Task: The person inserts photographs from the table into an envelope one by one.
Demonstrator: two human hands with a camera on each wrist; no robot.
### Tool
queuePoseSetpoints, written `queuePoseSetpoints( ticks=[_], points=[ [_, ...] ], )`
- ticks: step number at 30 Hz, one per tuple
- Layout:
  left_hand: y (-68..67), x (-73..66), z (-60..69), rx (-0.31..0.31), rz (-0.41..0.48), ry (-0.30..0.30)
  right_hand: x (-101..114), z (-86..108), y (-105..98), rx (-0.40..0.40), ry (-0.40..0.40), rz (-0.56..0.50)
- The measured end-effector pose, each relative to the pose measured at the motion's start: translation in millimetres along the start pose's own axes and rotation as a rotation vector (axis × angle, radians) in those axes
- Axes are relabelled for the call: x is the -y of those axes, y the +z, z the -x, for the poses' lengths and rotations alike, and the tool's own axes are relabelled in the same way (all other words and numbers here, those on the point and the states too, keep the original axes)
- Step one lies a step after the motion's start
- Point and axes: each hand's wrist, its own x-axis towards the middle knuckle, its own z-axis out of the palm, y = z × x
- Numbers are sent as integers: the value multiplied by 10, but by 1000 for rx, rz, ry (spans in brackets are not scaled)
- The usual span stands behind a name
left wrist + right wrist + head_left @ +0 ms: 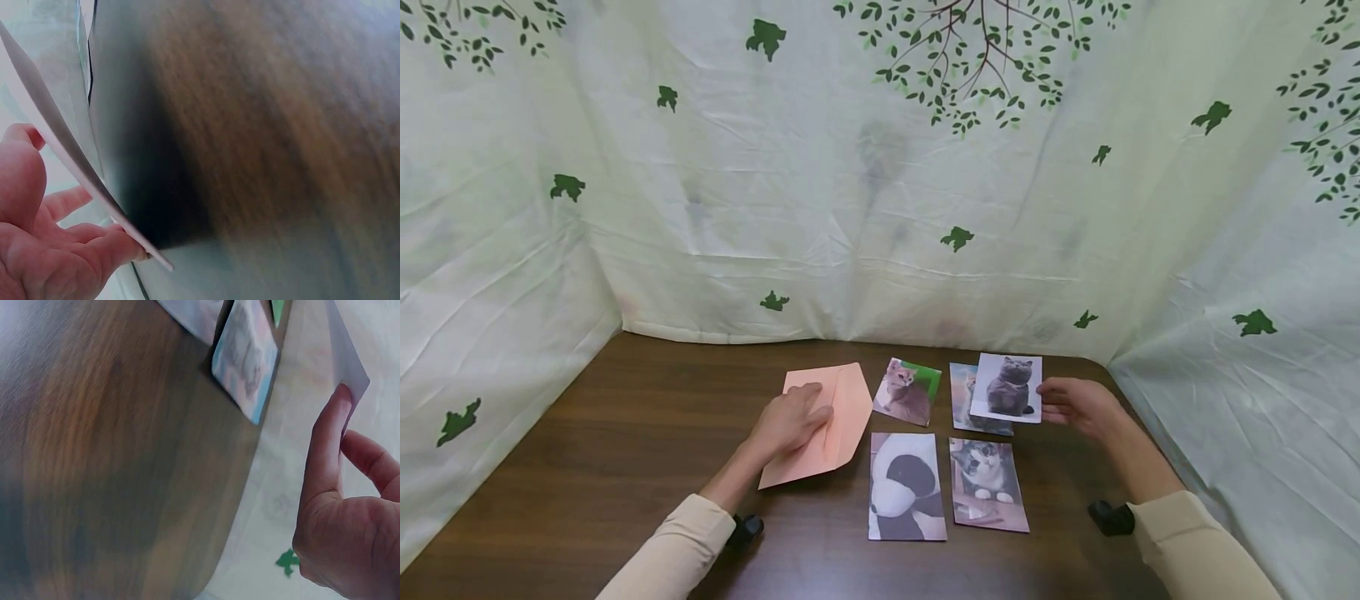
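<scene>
Peach envelope (853,408) and grey-cat photo (1009,387) are held up by a person over a dark brown, wood-grain surface (625,417). At far left, pale creased fabric (497,242) hangs like a wall, printed with leafy branches (486,33) near the top and scattered green shapes (567,187). Beside it, the surface's left edge runs diagonally toward the back, and a soft sheen lies on the grain. A beige left sleeve (673,542) and a black wrist device (745,531) lead to the left hand (792,422), whose grip is closed on the envelope around its middle. The envelope is tilted, its flap pointing right; the left wrist view shows a dark shadow below its edge. Just right of it, a pinkish-cat photo (904,393) with a green corner lies toward the back, and a black-and-white photo (906,492) lies in front. Next comes a kitten photo (987,483) in front, with a blue-toned photo (959,404) behind, partly covered from above by the raised grey-cat photo. The right hand (1086,406) has its grip pinching that photo's right edge. Across the back and down the right side, the same fabric meets the surface's rounded far corner.
</scene>
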Motion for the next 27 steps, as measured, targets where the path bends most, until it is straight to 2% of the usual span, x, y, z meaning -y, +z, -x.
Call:
queuePoseSetpoints(
  ticks=[12,20,27],
  points=[
    [6,-7,1,-22,-15,29,110,-4,288,127,-34,-26],
    [8,-11,-15,-13,-19,28,238,-19,474,162,-58,-9],
    [21,3,-15,-7,-25,19,329,-2,705,204,-47,-2]
  ],
)
